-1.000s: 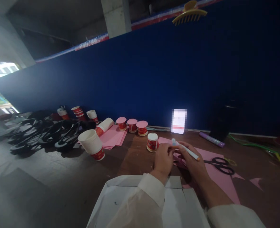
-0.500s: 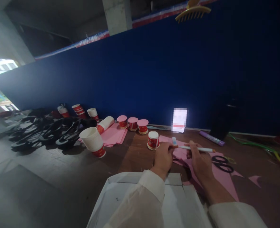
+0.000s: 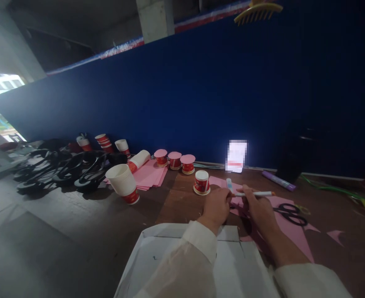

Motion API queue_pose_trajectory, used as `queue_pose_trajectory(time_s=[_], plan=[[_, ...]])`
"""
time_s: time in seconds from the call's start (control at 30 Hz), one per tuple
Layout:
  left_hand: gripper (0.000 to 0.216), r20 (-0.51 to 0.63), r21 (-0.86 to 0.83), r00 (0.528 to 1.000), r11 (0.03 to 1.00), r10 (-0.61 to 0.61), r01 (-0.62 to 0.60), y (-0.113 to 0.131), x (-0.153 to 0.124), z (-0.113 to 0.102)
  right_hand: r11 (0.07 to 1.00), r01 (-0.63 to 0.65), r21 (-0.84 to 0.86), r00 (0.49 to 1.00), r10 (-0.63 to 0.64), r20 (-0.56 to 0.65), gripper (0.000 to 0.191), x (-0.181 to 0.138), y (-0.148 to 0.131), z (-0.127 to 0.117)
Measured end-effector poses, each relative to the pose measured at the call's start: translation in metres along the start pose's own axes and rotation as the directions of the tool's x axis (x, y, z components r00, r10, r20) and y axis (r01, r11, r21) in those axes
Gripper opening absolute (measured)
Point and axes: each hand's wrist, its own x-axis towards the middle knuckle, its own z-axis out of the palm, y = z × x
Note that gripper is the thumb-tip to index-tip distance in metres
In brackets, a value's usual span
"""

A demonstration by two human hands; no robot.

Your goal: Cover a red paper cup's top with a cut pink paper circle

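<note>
My right hand (image 3: 258, 209) is closed round a white marker pen (image 3: 256, 193) that lies level, its orange end pointing right. My left hand (image 3: 215, 206) is closed on a small pale blue cap (image 3: 229, 184) held upright at the pen's left end. Both hands hover over a sheet of pink paper (image 3: 289, 227) on the brown table. A small red and white paper cup (image 3: 201, 182) stands upside down just left of my left hand.
Black scissors (image 3: 289, 212) lie on the pink paper to the right, a purple glue stick (image 3: 277, 180) behind them. Several capped cups (image 3: 174, 160), a pink paper stack (image 3: 149, 175), a tilted cup (image 3: 123, 183) and black items (image 3: 61, 169) lie left. A white box (image 3: 157, 265) sits near me.
The pen has swung from a slant to level. The cap has come off the pen's left end and my hands have drawn slightly apart.
</note>
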Motion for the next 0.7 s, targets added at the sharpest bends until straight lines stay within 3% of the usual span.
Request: queue_pose_trajectory(time_s=[0.2,0.43,0.7], plan=[[0.02,0.038,0.015,0.998,0.999,0.051,-0.051,0.0,0.001,0.001,0.995,-0.079,0.061,0.997,0.08,-0.007,0.054,-0.007,-0.015,0.001],[0.022,0.028,0.008,0.996,0.996,0.086,-0.086,-0.002,0.001,0.002,0.991,-0.131,0.007,0.991,0.131,-0.029,0.05,0.0,-0.01,-0.002],[0.027,0.051,-0.01,0.992,0.993,0.115,-0.114,0.005,-0.002,0.003,0.927,-0.22,0.305,0.975,0.217,0.043,0.049,0.015,0.013,0.002]])
